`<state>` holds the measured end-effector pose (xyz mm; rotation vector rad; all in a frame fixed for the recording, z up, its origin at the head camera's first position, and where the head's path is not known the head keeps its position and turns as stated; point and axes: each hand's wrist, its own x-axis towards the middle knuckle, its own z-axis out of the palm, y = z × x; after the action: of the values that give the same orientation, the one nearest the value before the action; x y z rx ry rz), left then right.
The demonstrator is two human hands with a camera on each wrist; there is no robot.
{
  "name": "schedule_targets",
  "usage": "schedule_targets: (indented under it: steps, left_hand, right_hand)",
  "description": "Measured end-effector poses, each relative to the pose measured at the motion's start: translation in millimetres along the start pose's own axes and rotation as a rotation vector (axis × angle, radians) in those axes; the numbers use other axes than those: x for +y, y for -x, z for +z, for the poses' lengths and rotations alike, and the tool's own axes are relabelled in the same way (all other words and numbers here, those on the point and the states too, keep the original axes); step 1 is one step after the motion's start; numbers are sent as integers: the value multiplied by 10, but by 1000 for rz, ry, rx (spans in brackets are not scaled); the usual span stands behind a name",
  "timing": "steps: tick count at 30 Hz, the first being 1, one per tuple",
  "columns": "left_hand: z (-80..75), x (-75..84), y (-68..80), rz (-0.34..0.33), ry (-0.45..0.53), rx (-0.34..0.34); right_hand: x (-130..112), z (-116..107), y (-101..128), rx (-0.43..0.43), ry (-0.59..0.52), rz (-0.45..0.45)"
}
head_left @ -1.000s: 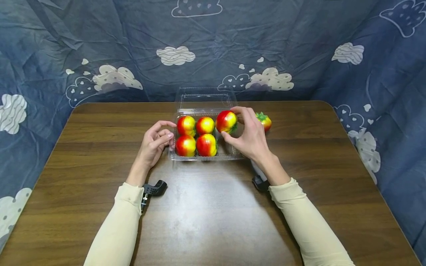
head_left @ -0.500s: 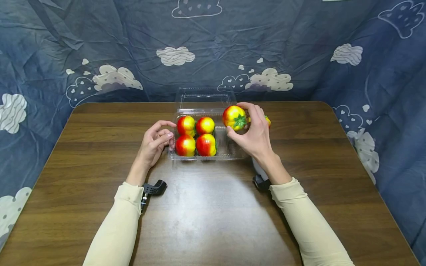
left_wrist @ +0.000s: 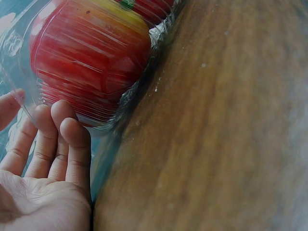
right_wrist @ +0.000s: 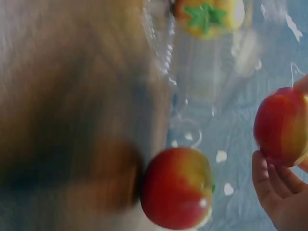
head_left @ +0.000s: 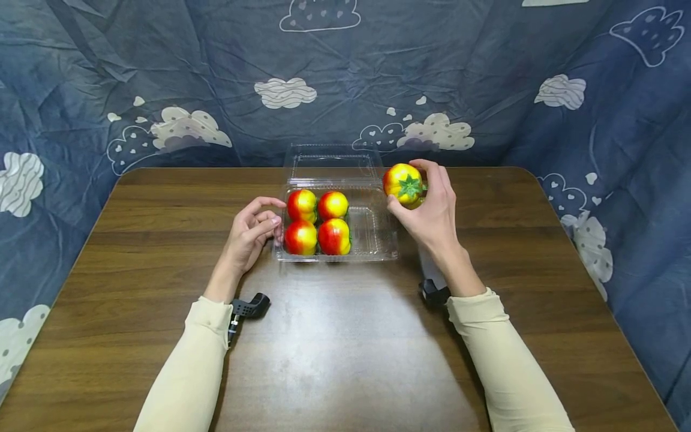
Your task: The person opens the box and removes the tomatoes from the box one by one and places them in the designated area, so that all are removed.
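Note:
In the head view, my right hand (head_left: 433,213) grips a red-and-yellow fruit with a green leafy top (head_left: 402,181) between thumb and fingers. It is raised just right of a clear plastic clamshell box (head_left: 372,234). Several like fruits (head_left: 333,236) sit in two rows in the box's left part. My left hand (head_left: 248,235) holds the box's left edge. In the left wrist view its fingertips (left_wrist: 72,130) lie at the clear wall beside a boxed fruit (left_wrist: 96,57). Another fruit (right_wrist: 178,187) lies outside the box in the right wrist view; in the head view my right hand hides it.
The box's lid (head_left: 335,162) stands open toward the back, near the far edge of the brown wooden table (head_left: 345,348). Behind the table hangs a blue cloth (head_left: 216,60) with white cloud prints. Black wrist devices (head_left: 254,306) sit at both cuffs.
My right hand has lifted the fruit out of the box's right part and carried it right, turning its green top into view. My left hand has stayed at the box.

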<state>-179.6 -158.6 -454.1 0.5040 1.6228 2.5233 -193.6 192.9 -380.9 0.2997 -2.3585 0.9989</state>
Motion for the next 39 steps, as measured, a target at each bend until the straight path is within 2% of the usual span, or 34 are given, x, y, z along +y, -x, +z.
schedule_targets:
  steps: [12, 19, 29, 39]
  left_hand:
    - [32, 4, 8, -2, -1, 14]
    - [33, 7, -2, -5, -1, 13]
    - [21, 16, -1, -4, 10, 3]
    - [12, 11, 3, -8, 12, 4]
  right_hand:
    - [246, -330, -122, 56, 86, 144]
    - [403, -487, -155, 56, 141, 233]
    - [525, -620, -157, -26, 190, 358]
    - [693, -594, -120, -117, 257, 462]
